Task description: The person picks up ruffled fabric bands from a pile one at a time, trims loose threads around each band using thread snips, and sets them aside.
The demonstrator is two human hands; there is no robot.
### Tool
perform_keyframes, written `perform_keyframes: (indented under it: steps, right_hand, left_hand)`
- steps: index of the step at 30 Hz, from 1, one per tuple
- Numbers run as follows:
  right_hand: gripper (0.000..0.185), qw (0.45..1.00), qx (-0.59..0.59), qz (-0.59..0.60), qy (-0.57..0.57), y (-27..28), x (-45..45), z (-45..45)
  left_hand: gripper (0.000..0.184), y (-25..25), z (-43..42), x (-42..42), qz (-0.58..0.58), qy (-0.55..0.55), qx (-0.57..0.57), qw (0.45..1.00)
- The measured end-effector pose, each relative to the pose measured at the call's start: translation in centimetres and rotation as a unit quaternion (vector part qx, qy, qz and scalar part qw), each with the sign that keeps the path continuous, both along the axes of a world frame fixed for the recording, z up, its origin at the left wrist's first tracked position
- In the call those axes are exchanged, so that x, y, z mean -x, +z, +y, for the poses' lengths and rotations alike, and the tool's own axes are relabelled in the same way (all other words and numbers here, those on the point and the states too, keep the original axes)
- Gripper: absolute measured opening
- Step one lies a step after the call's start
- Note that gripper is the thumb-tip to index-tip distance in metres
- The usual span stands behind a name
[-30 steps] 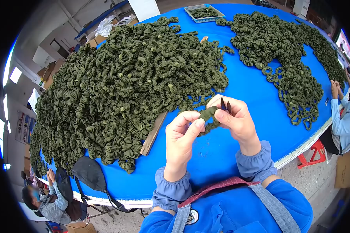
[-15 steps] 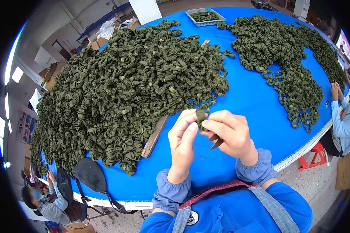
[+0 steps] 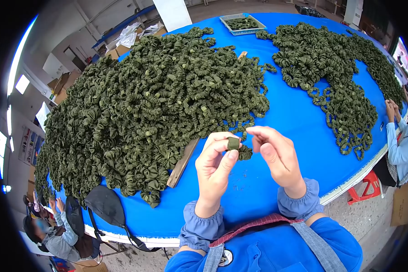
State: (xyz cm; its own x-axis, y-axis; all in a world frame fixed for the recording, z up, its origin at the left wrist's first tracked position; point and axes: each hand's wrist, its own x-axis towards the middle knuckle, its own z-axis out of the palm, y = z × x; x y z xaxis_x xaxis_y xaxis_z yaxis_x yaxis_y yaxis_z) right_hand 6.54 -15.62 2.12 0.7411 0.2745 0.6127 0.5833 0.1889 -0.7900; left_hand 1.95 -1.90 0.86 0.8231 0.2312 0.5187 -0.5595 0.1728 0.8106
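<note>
Between thumb and fingers, my left hand (image 3: 214,168) pinches a dark green scrunchie (image 3: 245,153), whose flat band piece shows at the fingertips. Just to its right is my right hand (image 3: 279,158), thumb and fingers apart; the dark cutter blades do not show, and its palm side is partly hidden. Both hands are above the blue tabletop (image 3: 258,195). A large heap of green scrunchies (image 3: 158,95) lies left of and beyond my hands, with a wooden strip (image 3: 182,164) at its near edge.
More scrunchies (image 3: 349,109) lie at the right. A tray (image 3: 242,31) stands at the far edge. A black bag (image 3: 105,205) lies at the near left edge. One person (image 3: 61,235) sits at lower left, another (image 3: 401,145) at right, near a red stool (image 3: 366,187).
My right hand has let go of the scrunchie and moved a little away to the right, its fingers opening. The blades seen earlier are out of sight. My left hand has kept its hold.
</note>
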Motion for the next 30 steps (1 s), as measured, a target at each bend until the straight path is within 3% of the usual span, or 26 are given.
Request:
perform_keyframes:
  steps: [11,16,25,30]
  right_hand:
    - [0.019,0.993,0.117,-0.019,0.013,0.4,0.2,-1.3]
    - [0.016,0.998,0.048,0.021,0.019,0.5,-0.1,-0.7]
    - [0.021,0.995,-0.058,-0.064,-0.040,-0.6,-0.4,-0.5]
    - [0.024,0.999,0.011,-0.011,-0.034,0.6,-0.5,-1.5]
  left_hand:
    - [0.015,0.0,0.1,0.1,-0.014,0.011,-0.032,0.999]
    - [0.015,-0.1,-0.1,0.0,-0.014,-0.006,-0.033,0.999]
    - [0.015,-0.3,-0.5,0.0,0.018,-0.002,-0.110,0.994]
    - [0.015,-0.2,0.0,0.1,0.028,0.019,-0.038,0.999]
